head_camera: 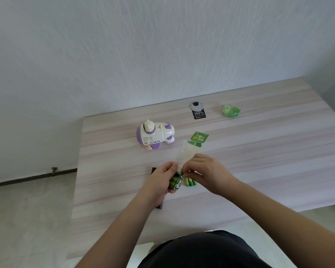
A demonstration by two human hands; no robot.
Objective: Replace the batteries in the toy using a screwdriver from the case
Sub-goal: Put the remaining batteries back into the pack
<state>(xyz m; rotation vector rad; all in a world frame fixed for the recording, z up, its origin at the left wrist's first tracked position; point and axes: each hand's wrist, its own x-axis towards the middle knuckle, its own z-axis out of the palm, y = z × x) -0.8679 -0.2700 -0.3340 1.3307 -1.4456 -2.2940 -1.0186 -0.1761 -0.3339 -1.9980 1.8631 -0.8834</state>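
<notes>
From the head view, one white and purple toy [155, 134] lies on the pale wood-grain tabletop [259, 151], well beyond the hands. The left hand [161, 180] has its fingers curled round one bundle of green batteries [175, 182], metal ends facing the camera; their exact number cannot be told. The right hand [203, 171] pinches a strip of clear plastic wrap [188, 153] that rises from the bundle toward the toy. Just beside the bundle, under the right hand, about three loose green-and-yellow batteries [190, 182] lie on the tabletop. One torn green battery card [198, 139] lies between hands and toy. Farther back sit one crumpled green wrapper [230, 110], one round grey cable grommet [196, 106] and one black label [199, 114]. A dark flat object [160, 206] is mostly hidden under the left forearm.
</notes>
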